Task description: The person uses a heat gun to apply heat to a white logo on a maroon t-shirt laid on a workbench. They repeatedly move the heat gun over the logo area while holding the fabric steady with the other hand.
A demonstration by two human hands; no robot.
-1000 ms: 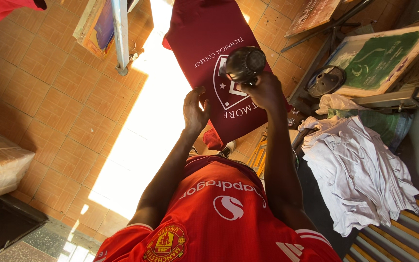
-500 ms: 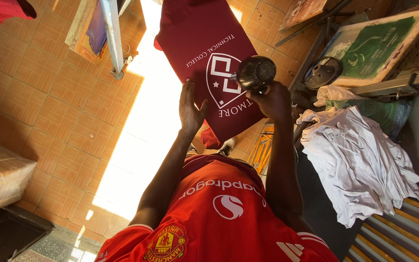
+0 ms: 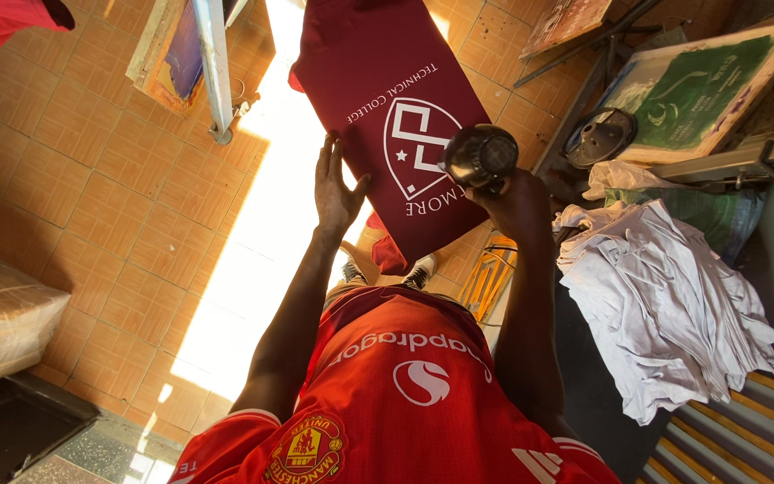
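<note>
A maroon garment (image 3: 378, 99) with a white printed emblem lies stretched flat in front of me. My left hand (image 3: 333, 188) rests flat with its fingers extended at the garment's left edge and holds nothing. My right hand (image 3: 520, 204) grips a dark, round-nozzled hand tool (image 3: 479, 157), which looks like a heat gun. The nozzle hovers over the right part of the white emblem. I wear a red jersey (image 3: 396, 394). Below the garment I can see my shoes.
To the right lies a pile of white cloth (image 3: 665, 305). A green-coated printing screen frame (image 3: 700, 99) leans at top right, next to a round dark fan-like object (image 3: 602, 136). Another frame (image 3: 185, 54) is at top left. A wrapped package (image 3: 2, 318) sits left on the tiled floor.
The tool in my right hand has shifted slightly right and nearer to me over the emblem. My left hand slid a little toward the garment's left edge.
</note>
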